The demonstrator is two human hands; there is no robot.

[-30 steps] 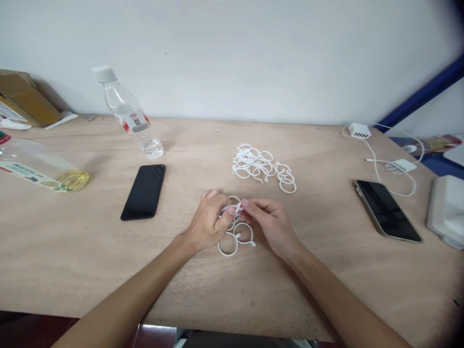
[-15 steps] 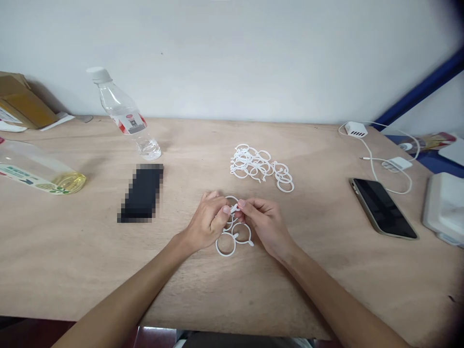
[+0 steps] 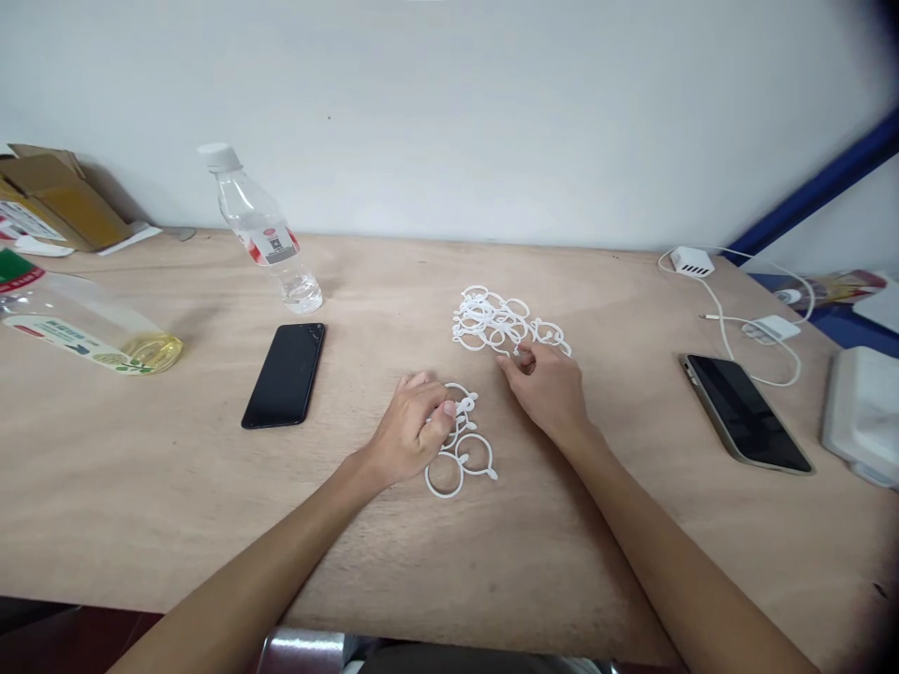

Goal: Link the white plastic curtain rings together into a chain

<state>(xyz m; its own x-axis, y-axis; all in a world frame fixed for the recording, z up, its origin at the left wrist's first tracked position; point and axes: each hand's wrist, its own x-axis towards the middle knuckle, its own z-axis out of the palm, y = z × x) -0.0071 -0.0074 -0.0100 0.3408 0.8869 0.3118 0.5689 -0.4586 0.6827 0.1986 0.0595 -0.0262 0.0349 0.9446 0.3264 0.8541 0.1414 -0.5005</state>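
Observation:
My left hand is closed, with the thumb pressed against a white plastic curtain ring whose small eyelet sticks out past the thumb tip. The rest of that ring is hidden by the fingers. Several similar rings lie beside and under this hand, among them a loose ring nearest me. Farther back, a heap of white curtain rings lies on the wooden table. My right hand is at the heap's near edge, thumb and forefinger apart, fingertips touching or almost touching the rings.
To the left are a black phone, a clear water bottle, an oil bottle and a cardboard box. On the right lie another phone, a white charger with cables and a white case.
My right hand has let go of the ring at my left hand and moved away, forward and right, to the heap. My left hand still grips its ring.

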